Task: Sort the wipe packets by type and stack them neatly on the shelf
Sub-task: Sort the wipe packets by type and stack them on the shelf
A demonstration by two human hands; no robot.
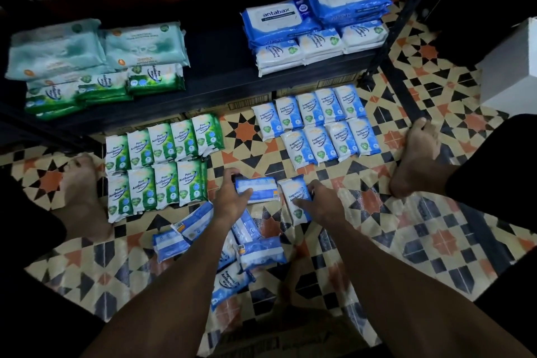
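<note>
My left hand (232, 196) grips a blue wipe packet (260, 190) lying back-side up on the tiled floor. My right hand (322, 203) holds another blue fragrance packet (293, 200) face up beside it. A loose heap of blue packets (261, 254) lies under my left forearm. Rows of blue packets (316, 122) are laid out on the floor at right, rows of green pine packets (157, 163) at left. On the dark shelf (218, 67), teal and green packs (96, 61) are stacked left, blue antabax packs (316, 14) and small blue packets right.
My bare feet rest on the floor, the left foot (84, 192) beside the green rows and the right foot (418, 157) beside the blue rows. A shelf upright (386, 46) stands at right. A white box (511, 67) sits at the far right.
</note>
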